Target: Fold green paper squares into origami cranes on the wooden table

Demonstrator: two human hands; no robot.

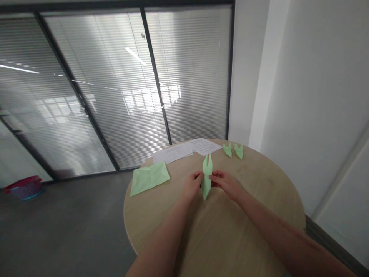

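Note:
A light green folded paper piece, long and narrow with two pointed tips at its far end, is held just over the round table. My left hand pinches its left edge between thumb and fingers. On the opposite edge, my right hand grips the same paper, thumb on top and fingers behind. Farther back to the right sit two small finished-looking green origami figures with upright points. To the left lies a creased sheet of green paper, flat on the wood.
The round wooden table carries white printed sheets along its far edge. Behind it stands a glass partition with blinds. A white wall rises at the right. On the floor at far left is a pink and blue basket.

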